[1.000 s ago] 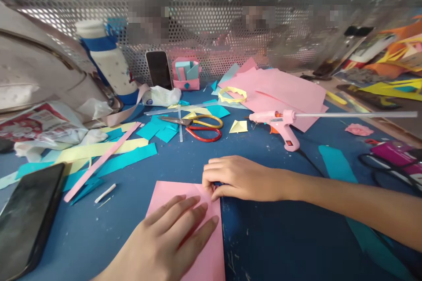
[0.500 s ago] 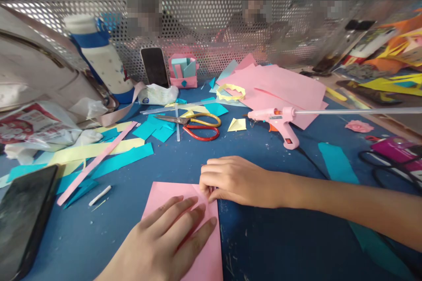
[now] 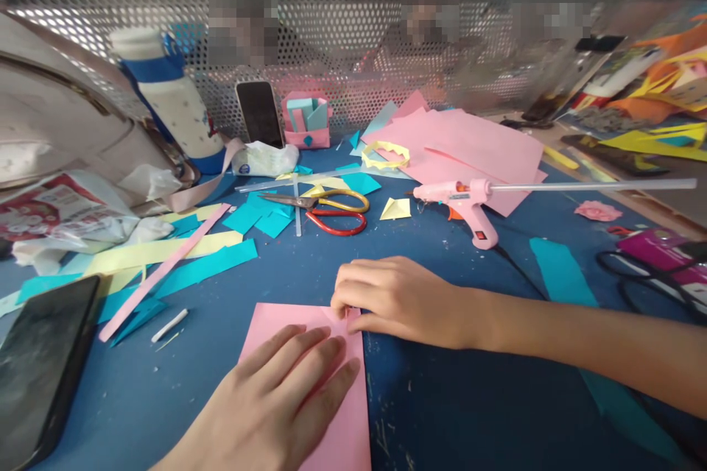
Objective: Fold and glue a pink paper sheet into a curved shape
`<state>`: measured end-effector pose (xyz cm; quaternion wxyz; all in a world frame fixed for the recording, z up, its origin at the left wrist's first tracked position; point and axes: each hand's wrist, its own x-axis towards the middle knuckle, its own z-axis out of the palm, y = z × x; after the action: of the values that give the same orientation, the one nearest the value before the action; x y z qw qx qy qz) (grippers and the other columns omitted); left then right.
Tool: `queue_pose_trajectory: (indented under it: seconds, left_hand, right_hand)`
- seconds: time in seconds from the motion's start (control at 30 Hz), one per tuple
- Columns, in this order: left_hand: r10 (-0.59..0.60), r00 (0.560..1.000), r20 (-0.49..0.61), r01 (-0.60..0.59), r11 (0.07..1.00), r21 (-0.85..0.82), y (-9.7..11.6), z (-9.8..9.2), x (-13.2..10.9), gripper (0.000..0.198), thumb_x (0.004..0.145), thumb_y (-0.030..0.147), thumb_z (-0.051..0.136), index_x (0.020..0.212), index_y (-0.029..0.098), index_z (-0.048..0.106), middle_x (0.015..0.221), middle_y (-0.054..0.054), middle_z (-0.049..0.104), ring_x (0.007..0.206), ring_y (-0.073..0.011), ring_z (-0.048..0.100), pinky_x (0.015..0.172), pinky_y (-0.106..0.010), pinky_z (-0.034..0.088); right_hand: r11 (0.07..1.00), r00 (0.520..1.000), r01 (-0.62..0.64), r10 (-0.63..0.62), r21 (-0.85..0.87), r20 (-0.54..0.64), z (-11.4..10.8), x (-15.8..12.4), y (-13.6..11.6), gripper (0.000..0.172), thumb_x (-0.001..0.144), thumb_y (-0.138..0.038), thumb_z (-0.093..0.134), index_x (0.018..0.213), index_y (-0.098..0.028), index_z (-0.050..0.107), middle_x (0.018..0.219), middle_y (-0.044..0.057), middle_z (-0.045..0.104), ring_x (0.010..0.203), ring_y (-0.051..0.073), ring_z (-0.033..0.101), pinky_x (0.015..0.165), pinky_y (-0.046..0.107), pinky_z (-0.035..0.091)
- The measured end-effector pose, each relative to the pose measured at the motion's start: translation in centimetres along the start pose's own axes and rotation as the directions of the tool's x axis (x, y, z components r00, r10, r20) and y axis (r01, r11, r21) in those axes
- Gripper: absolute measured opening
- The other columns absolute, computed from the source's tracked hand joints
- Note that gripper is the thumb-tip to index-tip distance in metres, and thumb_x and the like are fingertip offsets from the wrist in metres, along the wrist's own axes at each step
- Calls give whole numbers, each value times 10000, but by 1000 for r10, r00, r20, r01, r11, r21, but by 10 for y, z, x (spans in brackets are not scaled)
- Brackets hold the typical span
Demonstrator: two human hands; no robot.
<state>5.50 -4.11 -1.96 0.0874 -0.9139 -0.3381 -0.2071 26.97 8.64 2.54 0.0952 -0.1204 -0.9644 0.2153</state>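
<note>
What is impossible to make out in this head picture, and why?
In head view:
- Pink sheet: near end cut off by the bottom edge, middle covered by the left hand.
- Right hand: some fingertips, hidden by the curled hand itself.
- Black phone: cut off by the left edge.

Paper sheet on tabletop, left hand on it, right hand at its 1 o'clock corner. From sheet: scissors at 12, across glue stick; hot-glue gun at 1, paper stack behind; paper rose at 2; smartphone at 9; vacuum flask at 11, before perforated panel; backpack at flask's 9.
</note>
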Motion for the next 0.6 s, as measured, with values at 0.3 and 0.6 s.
queue_pose_trajectory:
  seconds: [0.3,0.6]
  left_hand:
    - [8,1000,26,-7,1000,-30,-2,-9,2,426,1015,224,305,1300,168,617,1201,-131,652,1119,-272,597,932,-408,532]
    - [13,999,29,-13,1000,-12,-3,-13,11,431,1012,161,293,1267,169,641,1158,-104,688,1061,-257,625,886,-384,543]
  right_hand:
    - [993,982,104,-95,-52,165,-1,-44,-9,343,990,-458,460,1241,-314,644,795,-7,523,693,136,439,647,302,283]
    - [991,996,78,-72,-105,55,12,-51,0,272,1007,-339,483,1226,-319,643,764,-15,516,681,139,422,650,304,247]
